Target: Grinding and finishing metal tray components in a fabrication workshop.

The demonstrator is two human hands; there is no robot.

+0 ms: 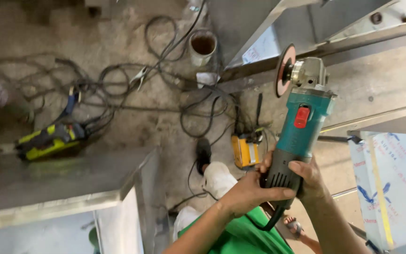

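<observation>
A teal and grey angle grinder (301, 127) with a red switch points away from me, its thin reddish disc (284, 70) on edge at the far end, close to a grey metal beam (269, 66). My left hand (252, 190) wraps the dark rear grip from the left. My right hand (308, 176) closes on the same grip from the right. The grinder's black cord (266, 223) drops from the rear past my green shirt.
Tangled black cables (165, 80) cover the dirt floor. A yellow-green machine (48, 141) lies left, a small yellow box (244, 151) by my shoe, a rusty can (203, 46) farther off. Steel sheet surfaces (71, 183) stand left; film-covered panels (391, 183) stand right.
</observation>
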